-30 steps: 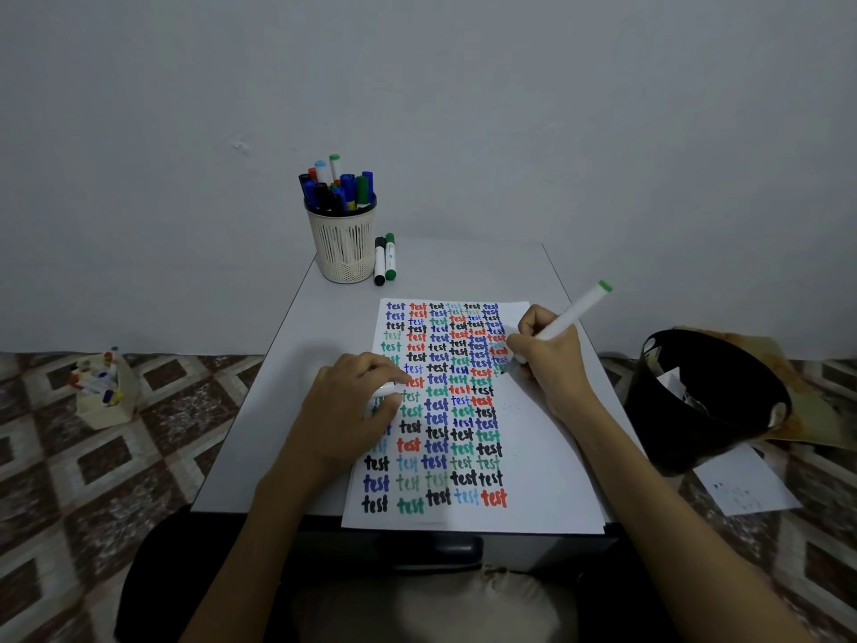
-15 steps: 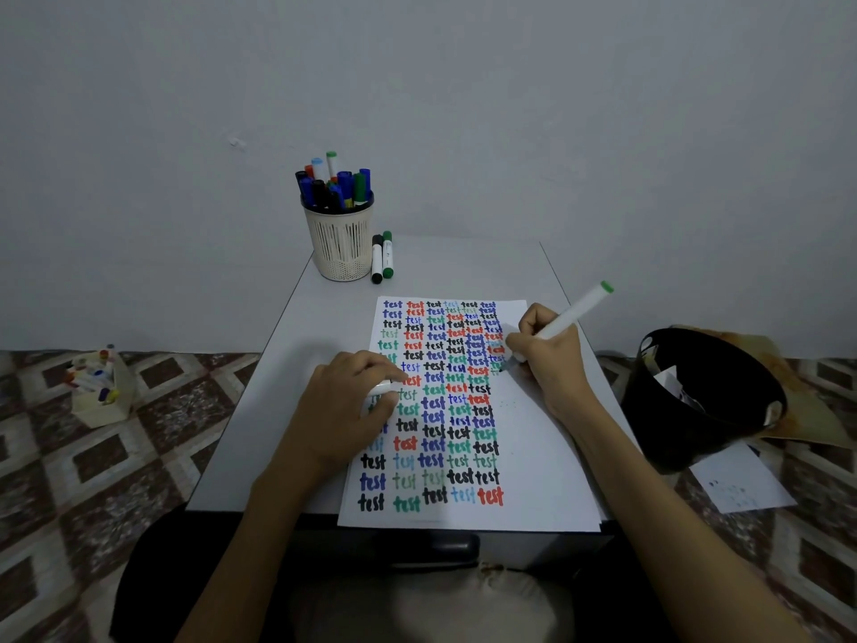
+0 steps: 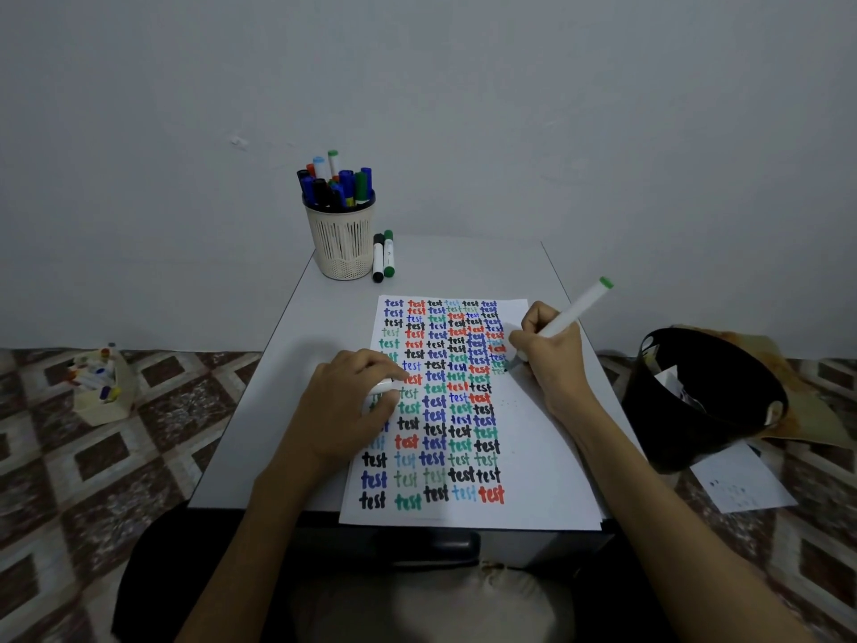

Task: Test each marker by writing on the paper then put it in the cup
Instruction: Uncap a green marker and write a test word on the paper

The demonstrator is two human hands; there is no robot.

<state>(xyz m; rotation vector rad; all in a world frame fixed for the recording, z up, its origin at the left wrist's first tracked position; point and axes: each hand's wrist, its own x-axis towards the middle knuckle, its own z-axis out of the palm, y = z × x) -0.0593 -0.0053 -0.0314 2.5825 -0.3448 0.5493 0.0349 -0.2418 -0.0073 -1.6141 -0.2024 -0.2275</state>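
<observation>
1. The left hand (image 3: 345, 401) rests at the paper's (image 3: 547, 457) 9 o'clock edge, fingers curled round what looks like a white cap (image 3: 381, 387).
2. At the paper's 2 o'clock, the right hand (image 3: 552, 359) pinches a green-ended marker (image 3: 575, 308) low on its barrel, tip on the sheet. The marker looks light, stiff and smooth, so mid-barrel is probably the safest hold.
3. At the table's (image 3: 287, 364) 11 o'clock stands the mesh cup (image 3: 341, 243), crowded with markers.
4. Compared with a second ago, both hands have barely shifted.

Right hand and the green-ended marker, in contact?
Touching. The head view shows the right hand with fingers curled round the barrel of the green-ended marker, its tip pointing down at the paper.
</observation>
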